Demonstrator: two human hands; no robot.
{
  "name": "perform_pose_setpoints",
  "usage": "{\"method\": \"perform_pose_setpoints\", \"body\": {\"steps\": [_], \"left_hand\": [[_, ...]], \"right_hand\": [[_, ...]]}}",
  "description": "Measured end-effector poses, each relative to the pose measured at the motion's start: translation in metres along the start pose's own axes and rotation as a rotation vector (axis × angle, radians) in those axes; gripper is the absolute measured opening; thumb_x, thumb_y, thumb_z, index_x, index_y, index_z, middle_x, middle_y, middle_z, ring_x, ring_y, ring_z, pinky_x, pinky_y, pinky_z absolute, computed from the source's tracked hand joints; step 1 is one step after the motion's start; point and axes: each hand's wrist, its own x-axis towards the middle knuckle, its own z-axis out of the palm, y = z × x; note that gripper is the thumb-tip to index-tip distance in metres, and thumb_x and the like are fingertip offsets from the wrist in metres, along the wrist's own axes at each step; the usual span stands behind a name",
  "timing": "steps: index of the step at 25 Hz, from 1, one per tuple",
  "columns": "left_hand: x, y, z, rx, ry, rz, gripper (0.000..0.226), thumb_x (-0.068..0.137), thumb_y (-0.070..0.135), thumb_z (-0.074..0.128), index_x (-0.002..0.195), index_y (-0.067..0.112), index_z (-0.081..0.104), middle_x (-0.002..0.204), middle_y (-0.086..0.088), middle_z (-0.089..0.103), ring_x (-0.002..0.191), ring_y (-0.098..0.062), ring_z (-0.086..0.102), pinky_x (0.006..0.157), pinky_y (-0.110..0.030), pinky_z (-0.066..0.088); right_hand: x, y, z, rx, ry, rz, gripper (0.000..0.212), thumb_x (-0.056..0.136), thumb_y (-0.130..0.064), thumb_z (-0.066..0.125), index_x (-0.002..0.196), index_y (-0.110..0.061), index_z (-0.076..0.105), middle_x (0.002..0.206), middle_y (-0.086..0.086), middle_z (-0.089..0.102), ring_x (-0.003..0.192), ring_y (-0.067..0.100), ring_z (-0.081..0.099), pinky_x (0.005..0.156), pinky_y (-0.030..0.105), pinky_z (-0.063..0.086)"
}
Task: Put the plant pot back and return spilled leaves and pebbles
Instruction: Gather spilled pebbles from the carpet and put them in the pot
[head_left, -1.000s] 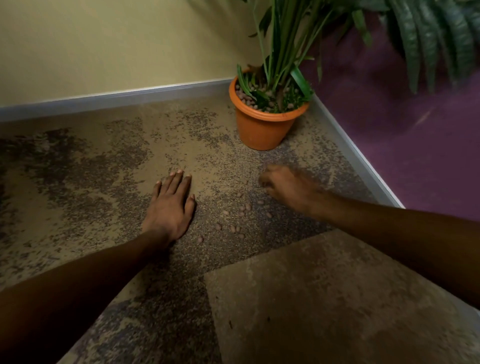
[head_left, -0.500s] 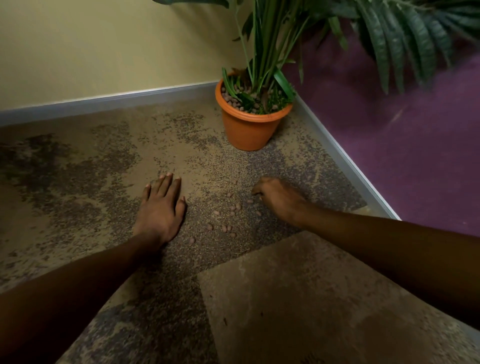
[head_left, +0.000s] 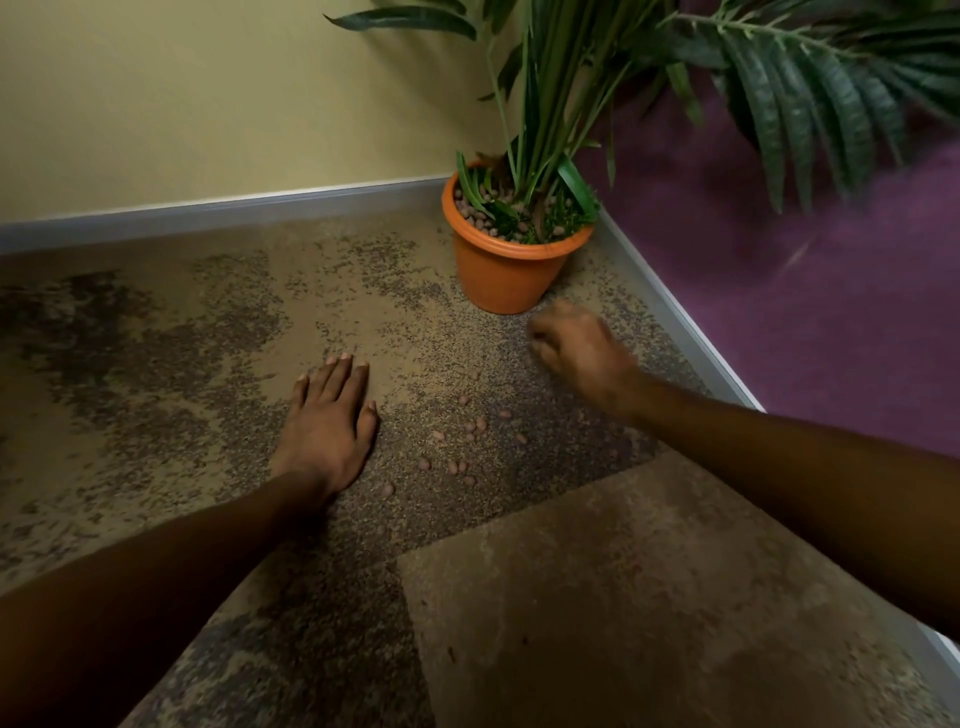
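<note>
An orange plant pot (head_left: 501, 275) stands upright in the corner, filled with brown pebbles and green leaves. Several small reddish pebbles (head_left: 470, 431) lie scattered on the carpet in front of it. My left hand (head_left: 327, 423) rests flat on the carpet just left of the pebbles, fingers together and extended. Blurred by motion, my right hand (head_left: 579, 351) hovers above the floor just below and to the right of the pot's base. Its fingers are curled shut, and anything inside them is hidden.
A yellow wall with a grey skirting board (head_left: 223, 213) runs along the back. A purple wall (head_left: 805, 312) with its own skirting closes the right side. Long palm fronds (head_left: 810, 98) hang over the upper right. A plain brown carpet tile (head_left: 649, 597) lies near me.
My right hand has lifted from the pebbles on the carpet and moved up toward the pot. The left hand stayed flat in place. The view tilted slightly upward.
</note>
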Motion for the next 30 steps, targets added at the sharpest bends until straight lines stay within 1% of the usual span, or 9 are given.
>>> {"method": "perform_pose_setpoints", "body": {"steps": [2,4,6,10,12,18,24,28,30], "left_hand": [[0.0,0.0,0.0,0.001,0.001,0.003,0.068,0.104,0.049,0.017,0.163,0.016,0.025,0.171,-0.006,0.017,0.159,-0.021,0.01,0.129,-0.045,0.008],[0.0,-0.001,0.001,0.001,-0.001,0.004,0.068,0.105,0.049,0.017,0.163,0.016,0.024,0.171,-0.006,0.016,0.159,-0.021,0.009,0.129,-0.045,0.007],[0.0,-0.001,0.001,-0.004,-0.004,0.003,0.069,0.104,0.05,0.016,0.163,0.016,0.024,0.171,-0.006,0.015,0.159,-0.021,0.009,0.129,-0.044,0.007],[0.001,-0.001,0.0,0.001,-0.01,0.004,0.072,0.102,0.051,0.013,0.164,0.017,0.023,0.171,-0.005,0.015,0.16,-0.02,0.008,0.129,-0.044,0.007],[0.0,-0.001,0.0,0.003,-0.012,0.0,0.071,0.102,0.051,0.013,0.164,0.017,0.023,0.171,-0.005,0.015,0.16,-0.02,0.008,0.129,-0.044,0.007],[0.0,-0.001,0.002,0.015,-0.009,0.001,0.07,0.103,0.05,0.012,0.164,0.018,0.023,0.171,-0.004,0.015,0.16,-0.02,0.008,0.129,-0.045,0.007],[-0.001,-0.002,0.002,-0.001,-0.004,0.004,0.069,0.103,0.05,0.014,0.164,0.018,0.024,0.171,-0.005,0.016,0.159,-0.021,0.01,0.129,-0.046,0.008],[0.0,-0.001,0.003,0.003,0.0,0.002,0.07,0.102,0.05,0.014,0.163,0.017,0.027,0.171,-0.006,0.019,0.159,-0.022,0.012,0.128,-0.046,0.01],[0.0,-0.001,0.003,-0.006,0.004,0.003,0.07,0.102,0.05,0.015,0.163,0.017,0.027,0.17,-0.006,0.019,0.159,-0.022,0.013,0.128,-0.047,0.01]], "right_hand": [[0.016,0.003,-0.025,-0.007,0.132,-0.032,0.013,0.097,-0.011,0.056,0.105,-0.014,0.067,0.109,0.005,0.056,0.099,0.017,0.055,0.084,0.028,0.047],[0.033,0.006,-0.049,-0.009,0.249,-0.034,0.017,0.096,-0.01,0.058,0.11,-0.01,0.069,0.112,0.009,0.058,0.102,0.018,0.055,0.086,0.028,0.046],[0.048,0.008,-0.066,-0.014,0.306,-0.023,0.018,0.095,-0.01,0.059,0.109,-0.009,0.07,0.112,0.01,0.059,0.103,0.02,0.056,0.087,0.03,0.047],[0.073,0.011,-0.077,-0.073,0.302,-0.014,0.018,0.091,-0.007,0.06,0.104,-0.012,0.072,0.112,0.011,0.058,0.103,0.023,0.059,0.082,0.025,0.043],[0.083,0.013,-0.078,-0.088,0.297,0.009,0.019,0.091,-0.006,0.058,0.103,-0.013,0.071,0.111,0.012,0.058,0.101,0.027,0.06,0.079,0.025,0.041],[0.099,0.015,-0.078,-0.102,0.293,0.051,0.028,0.091,-0.001,0.055,0.108,-0.011,0.074,0.111,0.014,0.062,0.101,0.029,0.062,0.077,0.025,0.042],[0.099,0.012,-0.08,-0.093,0.304,0.046,0.035,0.088,0.005,0.054,0.11,-0.01,0.075,0.115,0.015,0.065,0.106,0.029,0.063,0.084,0.029,0.048],[0.093,0.016,-0.081,-0.094,0.309,0.025,0.039,0.085,0.008,0.053,0.114,-0.008,0.074,0.116,0.013,0.065,0.106,0.026,0.063,0.082,0.02,0.042],[0.086,0.015,-0.081,-0.105,0.331,-0.017,0.032,0.088,0.003,0.054,0.111,-0.007,0.073,0.114,0.013,0.064,0.106,0.026,0.062,0.083,0.02,0.04]]}}
